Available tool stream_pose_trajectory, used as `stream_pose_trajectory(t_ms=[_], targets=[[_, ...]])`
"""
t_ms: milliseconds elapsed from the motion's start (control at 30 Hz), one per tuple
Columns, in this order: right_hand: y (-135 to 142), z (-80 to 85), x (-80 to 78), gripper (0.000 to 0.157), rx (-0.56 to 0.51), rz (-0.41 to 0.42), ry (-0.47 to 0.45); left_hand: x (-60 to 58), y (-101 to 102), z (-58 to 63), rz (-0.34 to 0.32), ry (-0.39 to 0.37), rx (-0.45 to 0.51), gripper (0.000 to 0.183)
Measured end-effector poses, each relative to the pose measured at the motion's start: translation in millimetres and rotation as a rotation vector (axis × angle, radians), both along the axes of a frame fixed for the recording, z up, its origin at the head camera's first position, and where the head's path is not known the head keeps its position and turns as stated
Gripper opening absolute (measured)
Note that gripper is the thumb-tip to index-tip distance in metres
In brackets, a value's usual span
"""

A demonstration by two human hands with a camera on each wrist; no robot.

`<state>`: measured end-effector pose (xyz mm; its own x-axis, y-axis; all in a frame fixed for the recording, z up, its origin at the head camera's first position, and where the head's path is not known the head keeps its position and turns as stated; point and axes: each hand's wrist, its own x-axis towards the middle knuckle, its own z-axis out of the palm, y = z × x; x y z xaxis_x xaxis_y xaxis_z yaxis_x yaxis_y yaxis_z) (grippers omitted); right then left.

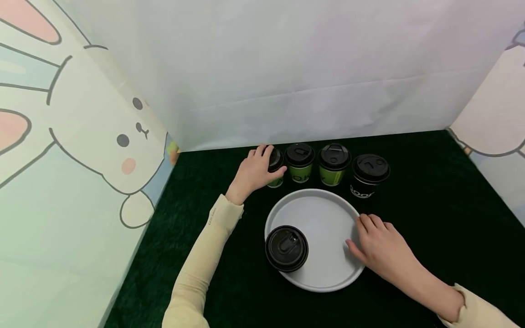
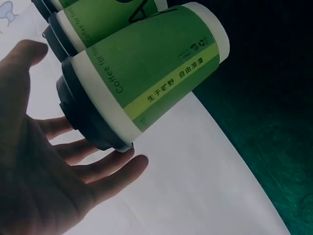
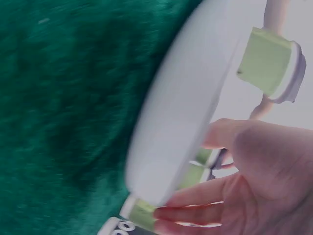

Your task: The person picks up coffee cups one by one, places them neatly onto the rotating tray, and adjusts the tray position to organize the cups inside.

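My left hand (image 1: 256, 171) is at the leftmost lidded paper coffee cup (image 2: 156, 68), green with a black lid. Its fingers spread past the lid; in the left wrist view the thumb stands apart from the cup. My right hand (image 1: 383, 246) holds the right rim of a round white tray (image 1: 324, 287), thumb on the inner side and fingers at the edge. On the tray's left part stands another coffee cup (image 1: 286, 248), its black lid uppermost; the right wrist view shows its green side (image 3: 266, 61).
Right of the left hand, two green cups, a nearer one (image 1: 301, 161) and a farther one (image 1: 334, 164), stand in a row with a black white-lettered cup (image 1: 369, 175). Dark green cloth (image 1: 430, 196) covers the table. A white wall sheet (image 1: 307, 109) rises behind.
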<state>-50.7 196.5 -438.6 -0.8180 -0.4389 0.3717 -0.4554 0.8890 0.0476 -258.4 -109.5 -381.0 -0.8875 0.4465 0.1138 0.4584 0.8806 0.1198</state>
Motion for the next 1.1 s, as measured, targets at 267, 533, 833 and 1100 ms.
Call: stream_pose_trajectory(t_ms=[267, 533, 833, 1100], targets=[[-4, 17.9, 14.7, 0.056, 0.056, -0.005, -0.034, -0.4, 1, -0.5, 0.013, -0.065, 0.008, 0.084], [-6, 24.0, 21.8, 0.043, 0.073, 0.002, -0.071, -1.1, -1, -4.9, -0.009, -0.057, 0.057, 0.082], [-6, 24.7, 21.3, 0.040, 0.070, 0.023, -0.083, 6.4, -9, -0.2, -0.014, 0.004, 0.109, 0.081], [0, 35.1, 11.0, 0.033, 0.009, 0.019, -0.098, 32.9, -9, 24.3, -0.003, 0.100, 0.082, 0.081]])
